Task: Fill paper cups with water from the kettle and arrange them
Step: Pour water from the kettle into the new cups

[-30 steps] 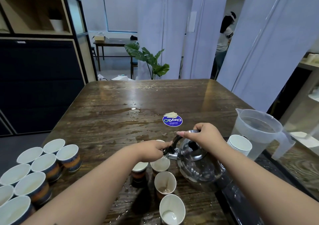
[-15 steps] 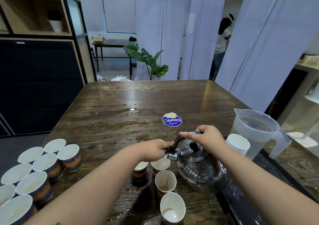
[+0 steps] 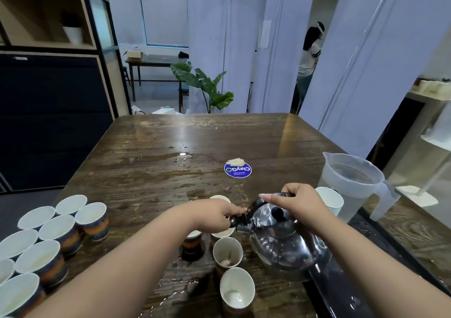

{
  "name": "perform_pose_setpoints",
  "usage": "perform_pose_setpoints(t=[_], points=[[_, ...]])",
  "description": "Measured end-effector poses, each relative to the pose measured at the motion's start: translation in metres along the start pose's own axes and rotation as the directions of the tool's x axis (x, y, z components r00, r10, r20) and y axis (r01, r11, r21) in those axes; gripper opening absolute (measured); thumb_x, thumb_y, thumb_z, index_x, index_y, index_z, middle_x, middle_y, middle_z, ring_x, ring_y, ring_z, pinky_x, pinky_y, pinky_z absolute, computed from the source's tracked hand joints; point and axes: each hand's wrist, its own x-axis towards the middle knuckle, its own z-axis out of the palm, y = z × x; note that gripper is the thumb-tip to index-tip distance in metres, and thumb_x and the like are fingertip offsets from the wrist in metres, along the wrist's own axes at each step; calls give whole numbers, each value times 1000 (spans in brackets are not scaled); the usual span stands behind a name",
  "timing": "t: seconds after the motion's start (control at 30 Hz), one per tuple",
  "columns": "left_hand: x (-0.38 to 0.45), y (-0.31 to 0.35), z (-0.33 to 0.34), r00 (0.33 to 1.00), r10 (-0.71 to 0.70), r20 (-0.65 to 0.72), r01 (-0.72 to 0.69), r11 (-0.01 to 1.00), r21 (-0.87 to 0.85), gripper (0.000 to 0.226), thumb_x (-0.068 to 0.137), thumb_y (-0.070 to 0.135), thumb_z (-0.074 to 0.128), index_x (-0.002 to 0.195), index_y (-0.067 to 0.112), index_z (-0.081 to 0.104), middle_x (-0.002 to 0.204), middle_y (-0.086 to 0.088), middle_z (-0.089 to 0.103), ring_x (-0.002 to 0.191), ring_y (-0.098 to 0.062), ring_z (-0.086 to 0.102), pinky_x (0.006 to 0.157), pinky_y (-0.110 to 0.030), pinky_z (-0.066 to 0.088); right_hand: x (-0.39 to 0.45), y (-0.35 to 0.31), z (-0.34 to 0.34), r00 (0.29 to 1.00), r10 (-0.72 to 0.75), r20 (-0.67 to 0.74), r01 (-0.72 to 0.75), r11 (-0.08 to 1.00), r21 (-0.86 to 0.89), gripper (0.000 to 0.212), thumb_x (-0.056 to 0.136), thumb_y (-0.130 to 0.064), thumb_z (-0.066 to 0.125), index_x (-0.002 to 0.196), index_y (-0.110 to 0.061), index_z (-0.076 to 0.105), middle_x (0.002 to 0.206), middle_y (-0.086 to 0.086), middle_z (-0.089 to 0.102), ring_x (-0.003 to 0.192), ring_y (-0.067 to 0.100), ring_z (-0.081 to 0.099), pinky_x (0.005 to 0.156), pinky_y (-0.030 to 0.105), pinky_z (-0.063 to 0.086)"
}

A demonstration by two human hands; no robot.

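The right hand (image 3: 296, 203) is gripping the black handle of the steel kettle (image 3: 285, 242), its fingers curled round the top of the loop. The left hand (image 3: 217, 216) is pinching the black cap at the spout end, fingers closed on it. The kettle is hanging just above the wooden surface (image 3: 146, 176), near centre, beside a small cluster of paper cups (image 3: 228, 253) that are sitting just left of and below the spout.

To pour well, the spout probably needs to be opened fully and lined up over one cup before tilting, and the tilt kept slow; the surface is already showing wet patches, so a steady, thin stream looks wise. The nearest cup (image 3: 237, 291) is holding only a little water.

A larger group of cups (image 3: 48, 237) is standing at the near left edge. A clear plastic jug (image 3: 351, 183) and a stack of unused cups (image 3: 329, 199) are sitting at the right.

A round blue sticker (image 3: 237, 170), seen upside down, is reading "ClayGO"; its smaller print is too fine to read.
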Motion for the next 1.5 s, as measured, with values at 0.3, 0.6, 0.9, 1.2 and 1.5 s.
perform_pose_setpoints(t=[0.3, 0.6, 0.9, 1.2, 1.5], points=[[-6, -4, 15, 992, -4, 127, 6, 1000, -20, 68, 82, 3, 41, 142, 36, 43, 140, 21, 49, 125, 1, 48, 110, -21, 34, -15, -7, 3, 998, -16, 55, 27, 975, -220, 63, 52, -65, 81, 51, -19, 38, 39, -10, 40, 46, 11, 39, 53, 26, 34], [-5, -14, 28, 993, 5, 120, 1, 999, -49, 78, 63, 20, 39, 139, 37, 46, 139, 22, 49, 126, -1, 47, 111, -29, 37, -21, -11, 6, 997, -23, 72, 41, 962, -269, 60, 54, -64, 80, 53, -19, 41, 46, -6, 45, 46, 10, 43, 50, 25, 36], [-3, -16, 39, 996, 15, 92, 2, 983, -184, 74, 78, -1, 40, 144, 32, 39, 143, 14, 47, 132, -6, 43, 114, -28, 32, -21, -8, 6, 996, -14, 83, 38, 957, -288, 59, 53, -67, 79, 58, -17, 47, 52, -2, 49, 52, 12, 45, 53, 27, 37], [-1, -32, 49, 994, 53, -98, -102, 797, -596, 58, 87, -8, 44, 134, 25, 50, 129, 12, 55, 118, 0, 53, 100, -12, 40, -31, 4, -6, 999, 2, 44, 3, 995, -104, 59, 56, -56, 83, 57, -17, 39, 47, 0, 44, 44, 9, 39, 49, 24, 33], [-21, -69, 93, 933, -320, 166, 354, 723, -593, 20, 90, -1, 46, 89, 19, 51, 75, -2, 56, 51, -5, 53, 47, -19, 45, -62, 11, -23, 999, -24, 23, 24, 1000, -14, 55, 52, -51, 81, 51, -18, 37, 43, -6, 39, 42, 6, 36, 45, 16, 30]])
